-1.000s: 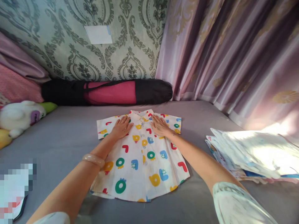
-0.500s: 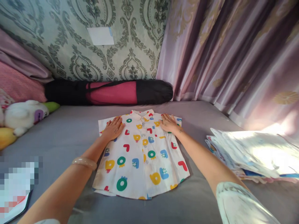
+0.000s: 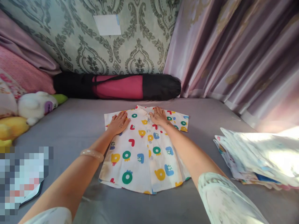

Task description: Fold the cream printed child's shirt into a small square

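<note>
A white short-sleeved shirt [image 3: 140, 168] printed with coloured letters lies flat, front up, its collar [image 3: 142, 110] at the far side. My left hand [image 3: 118, 122] rests palm down with its fingers stretched out near the shirt's left shoulder. My right hand [image 3: 159, 117] lies flat just right of the collar and the button line, fingers extended. Both hands touch the cloth without gripping it. My right forearm covers part of the shirt's right side.
A grey sheet [image 3: 79, 130] spreads under everything. Folded clothes [image 3: 254, 155] are stacked at right. A black and pink long bag [image 3: 119, 87] lies along the wall. Plush toys [image 3: 35, 107] sit at left, near a phone-like device [image 3: 32, 196] with a blurred screen. Curtains [image 3: 229, 49] hang at right.
My right hand has moved inward from the right shoulder toward the collar, uncovering the right sleeve. My left hand stays in place on the shirt. The view has shifted slightly.
</note>
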{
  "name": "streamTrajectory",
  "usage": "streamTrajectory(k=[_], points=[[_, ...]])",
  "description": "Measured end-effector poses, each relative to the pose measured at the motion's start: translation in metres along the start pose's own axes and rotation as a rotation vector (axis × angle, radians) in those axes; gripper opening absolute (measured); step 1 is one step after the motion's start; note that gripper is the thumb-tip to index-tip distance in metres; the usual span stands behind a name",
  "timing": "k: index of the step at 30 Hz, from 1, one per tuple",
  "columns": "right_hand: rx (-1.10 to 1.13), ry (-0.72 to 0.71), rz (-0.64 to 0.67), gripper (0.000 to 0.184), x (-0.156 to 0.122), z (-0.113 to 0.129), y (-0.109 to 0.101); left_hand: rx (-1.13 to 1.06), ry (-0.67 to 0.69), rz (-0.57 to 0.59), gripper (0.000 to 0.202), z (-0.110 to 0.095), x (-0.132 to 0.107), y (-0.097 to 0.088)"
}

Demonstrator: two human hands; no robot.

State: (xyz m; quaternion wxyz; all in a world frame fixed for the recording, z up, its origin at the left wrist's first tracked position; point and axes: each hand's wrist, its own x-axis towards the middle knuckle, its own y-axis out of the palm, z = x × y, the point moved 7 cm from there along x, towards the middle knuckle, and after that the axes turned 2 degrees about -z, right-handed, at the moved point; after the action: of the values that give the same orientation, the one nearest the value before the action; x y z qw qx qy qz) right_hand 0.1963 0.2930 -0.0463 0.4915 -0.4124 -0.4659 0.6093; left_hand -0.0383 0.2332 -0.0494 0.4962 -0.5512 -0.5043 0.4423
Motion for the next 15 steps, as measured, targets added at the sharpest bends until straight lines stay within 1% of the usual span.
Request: streamTrajectory(k=[3, 5, 6, 8, 10, 11, 12, 15], points=[[0.019, 0.021, 0.063, 0.071, -0.001, 0.003, -0.004, -0.007, -0.007, 0.004, 0.067, 0.000, 0.000, 0.000], [-0.005, -0.015, 0.004, 0.070, -0.004, 0.015, -0.012, -0.012, -0.004, 0.000, 0.067, -0.001, 0.000, -0.001], [-0.026, -0.068, -0.047, 0.069, -0.006, 0.025, -0.016, -0.013, -0.004, -0.004, 0.067, -0.001, 0.000, -0.001], [-0.057, -0.244, -0.130, 0.065, -0.012, 0.053, -0.018, -0.012, -0.002, -0.014, 0.067, 0.000, 0.000, -0.001], [-0.059, -0.417, -0.136, 0.064, -0.019, 0.077, -0.012, -0.008, 0.000, -0.026, 0.066, 0.001, 0.000, 0.000], [-0.056, -0.463, -0.112, 0.064, -0.019, 0.085, -0.007, -0.006, 0.004, -0.032, 0.066, 0.001, 0.001, 0.000], [-0.049, -0.470, -0.078, 0.064, -0.018, 0.088, -0.002, -0.005, 0.007, -0.036, 0.065, 0.002, 0.001, 0.001], [-0.008, -0.380, 0.026, 0.066, -0.005, 0.084, 0.012, -0.010, 0.018, -0.046, 0.064, 0.003, 0.002, 0.002]])
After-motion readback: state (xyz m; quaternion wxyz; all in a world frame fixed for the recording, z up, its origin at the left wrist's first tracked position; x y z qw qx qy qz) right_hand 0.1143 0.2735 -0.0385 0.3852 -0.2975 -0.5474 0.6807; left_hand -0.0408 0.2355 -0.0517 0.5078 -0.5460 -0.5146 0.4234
